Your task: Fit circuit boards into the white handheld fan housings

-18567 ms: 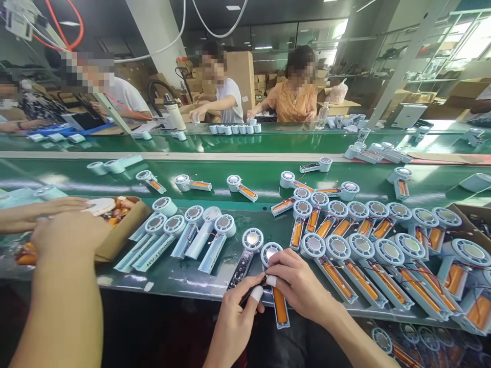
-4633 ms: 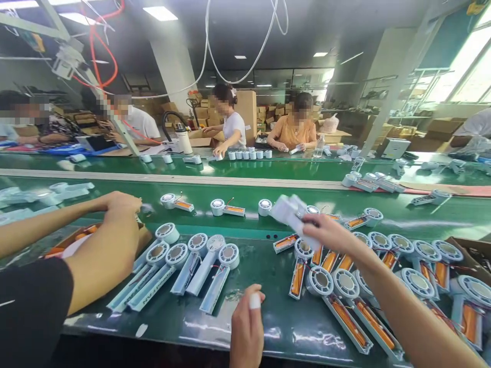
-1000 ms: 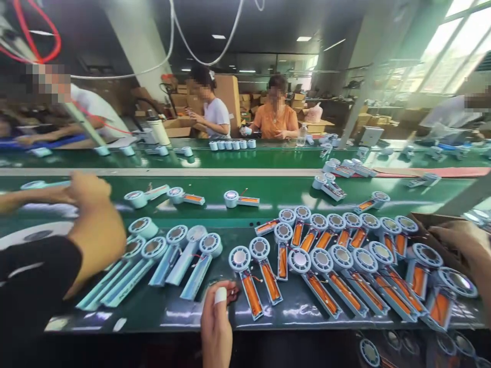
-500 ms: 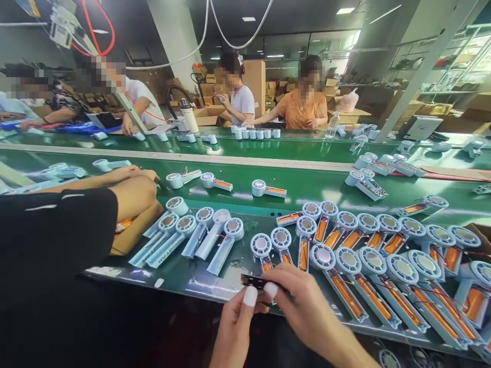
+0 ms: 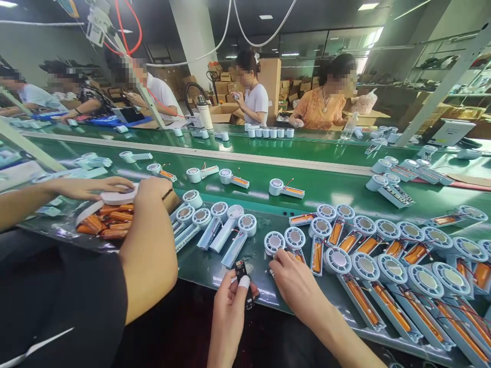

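Observation:
Between thumb and fingers, my left hand grips a small black circuit board, held upright just past the bench's front edge. My right hand is at a light-blue fan unit with a round grille; its fingers are bent together over the handle end and hide whatever they grip. A second fan unit lies right beside it, its orange battery partly covered by my hand. Many more fan units with orange batteries and thin red and black wires lie in rows to the right.
A co-worker's arms reach over a box of orange batteries at left. Closed-handle fans lie left of centre. Beyond, a green conveyor carries spaced fan units. Several people sit across it.
My right hand has let go of the circuit board and moved to the fan unit. My left hand has turned the board upright. The view has shifted left, and the co-worker's arms now spread over the battery box.

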Available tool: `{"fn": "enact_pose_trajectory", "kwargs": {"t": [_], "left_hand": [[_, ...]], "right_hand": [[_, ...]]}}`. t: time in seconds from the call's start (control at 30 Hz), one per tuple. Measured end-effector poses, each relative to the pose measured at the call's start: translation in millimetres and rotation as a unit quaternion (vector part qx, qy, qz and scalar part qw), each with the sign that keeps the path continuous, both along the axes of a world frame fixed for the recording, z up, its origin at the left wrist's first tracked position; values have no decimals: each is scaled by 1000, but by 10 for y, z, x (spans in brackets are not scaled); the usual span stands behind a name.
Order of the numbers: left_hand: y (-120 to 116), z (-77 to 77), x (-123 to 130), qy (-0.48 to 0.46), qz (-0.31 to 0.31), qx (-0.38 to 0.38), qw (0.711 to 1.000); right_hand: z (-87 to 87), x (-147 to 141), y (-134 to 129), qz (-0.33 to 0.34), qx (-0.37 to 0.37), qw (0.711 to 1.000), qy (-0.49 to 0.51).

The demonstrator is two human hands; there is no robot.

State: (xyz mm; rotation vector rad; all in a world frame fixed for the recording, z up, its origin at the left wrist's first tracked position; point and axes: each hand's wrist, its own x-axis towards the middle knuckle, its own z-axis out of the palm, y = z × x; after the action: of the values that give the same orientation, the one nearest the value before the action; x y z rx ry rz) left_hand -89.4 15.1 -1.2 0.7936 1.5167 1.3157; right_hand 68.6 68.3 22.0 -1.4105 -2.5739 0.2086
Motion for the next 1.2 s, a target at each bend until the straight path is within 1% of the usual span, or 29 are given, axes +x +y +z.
{"fn": "enact_pose_trajectory", "kwargs": {"t": [0.07, 0.13, 0.23, 0.3, 0.43, 0.57, 0.67, 0.73, 0.83, 0.9, 0.97, 1.03, 1.07, 1.1, 1.13, 1.2], "left_hand": [[0, 4, 77, 8, -15, -2, 1000], [-7, 1, 152, 24, -32, -6, 999], [-1, -9, 244, 54, -48, -9, 997], [31, -18, 282, 74, -57, 0, 996], [141, -22, 298, 103, -94, 37, 990], [176, 45, 245, 103, -136, 50, 984], [131, 108, 202, 71, -182, 41, 980], [94, 122, 190, 45, -186, 30, 981], [66, 99, 199, 48, -173, 3, 984], [68, 77, 220, 59, -170, -21, 983], [77, 66, 243, 64, -155, -40, 985], [81, 66, 264, 64, -138, -50, 987], [79, 70, 273, 63, -131, -54, 988], [74, 75, 280, 61, -124, -56, 989], [67, 81, 285, 56, -116, -58, 990], [48, 93, 292, 38, -99, -58, 993]], "right_hand": [[-21, 67, -14, -1, -15, 999, 35], [-29, 130, -47, -10, -47, 992, 116], [-10, 186, -97, -16, -115, 962, 247], [17, 202, -120, -23, -149, 945, 290], [66, 228, -154, -39, -227, 907, 353], [100, 269, -201, -33, -271, 876, 397], [132, 308, -234, -24, -300, 855, 421], [139, 333, -245, -13, -307, 852, 424], [92, 354, -246, -15, -306, 855, 418], [30, 352, -242, -41, -289, 866, 406], [-36, 339, -241, -79, -242, 891, 377], [-83, 326, -248, -102, -162, 924, 331], [-97, 322, -253, -98, -120, 940, 304], [-104, 320, -260, -80, -82, 955, 275], [-105, 320, -266, -52, -52, 966, 246], [-98, 325, -278, 17, -18, 979, 200]]}}
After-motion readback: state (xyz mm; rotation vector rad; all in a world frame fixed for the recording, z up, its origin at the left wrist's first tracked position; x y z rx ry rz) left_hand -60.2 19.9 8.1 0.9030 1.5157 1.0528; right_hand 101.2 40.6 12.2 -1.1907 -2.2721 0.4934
